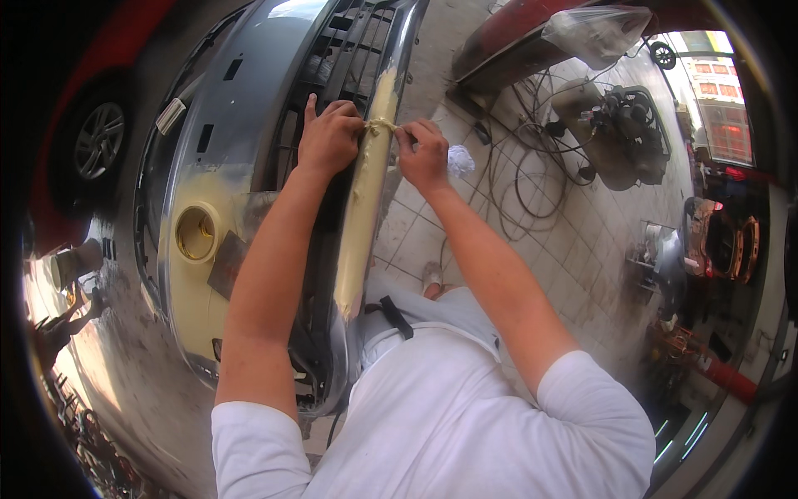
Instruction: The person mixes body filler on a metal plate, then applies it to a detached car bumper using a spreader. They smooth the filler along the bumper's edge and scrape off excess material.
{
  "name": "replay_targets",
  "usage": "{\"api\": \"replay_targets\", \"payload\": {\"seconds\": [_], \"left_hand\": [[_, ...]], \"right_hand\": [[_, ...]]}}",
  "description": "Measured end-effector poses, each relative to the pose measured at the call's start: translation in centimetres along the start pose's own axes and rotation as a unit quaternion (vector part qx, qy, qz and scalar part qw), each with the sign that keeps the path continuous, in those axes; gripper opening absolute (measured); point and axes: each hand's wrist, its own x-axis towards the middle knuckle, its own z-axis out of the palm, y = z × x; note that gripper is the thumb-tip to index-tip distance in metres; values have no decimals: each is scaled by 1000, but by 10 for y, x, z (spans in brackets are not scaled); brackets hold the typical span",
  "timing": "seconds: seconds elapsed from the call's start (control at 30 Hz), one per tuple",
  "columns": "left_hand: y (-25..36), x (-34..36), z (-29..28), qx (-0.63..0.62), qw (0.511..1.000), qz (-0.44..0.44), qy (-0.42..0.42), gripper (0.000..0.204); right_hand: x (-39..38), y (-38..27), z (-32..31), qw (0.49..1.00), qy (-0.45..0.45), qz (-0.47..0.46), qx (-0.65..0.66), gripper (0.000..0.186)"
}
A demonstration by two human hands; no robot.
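Observation:
A grey car bumper (241,116) stretches away from me on the left. Along its right edge runs a long band of pale yellow body filler (359,216), rough in places. Both my hands pinch the ends of a thin, filler-smeared spreader (381,125) that spans this band. My left hand (331,137) is closed on its left end, with one finger raised. The right end is between the closed fingers of my right hand (422,150). The spreader's shape is mostly hidden by fingers and filler.
A yellow ring-shaped thing (197,233) and a dark flat plate (231,268) lie on the bumper's filler-coated left part. Hoses (532,179) coil on the tiled floor near an air compressor (615,133). A red post base (499,54) stands ahead; a car wheel (100,140) is far left.

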Motion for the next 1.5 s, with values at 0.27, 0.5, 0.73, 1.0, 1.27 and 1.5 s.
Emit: {"api": "replay_targets", "payload": {"seconds": [0.27,0.5,0.73,1.0,1.27,1.5], "left_hand": [[6,-8,-2,38,999,11,-14,14],[10,-21,3,52,998,35,15,15],[11,-35,5,53,998,33,31,15],[13,-47,1,47,997,38,37,16],[14,-59,0,42,996,51,52,16],[15,-73,-2,35,996,56,58,15]], "right_hand": [[-11,-2,-2,1000,-9,-4,1,10],[-20,-6,-4,1000,-6,-15,5,9],[-31,-14,-8,1000,-11,-14,4,8],[-42,-23,-12,1000,-14,-17,6,8],[-52,-26,-16,999,-20,-26,4,8],[-62,-34,-21,999,-27,-40,10,8]]}}
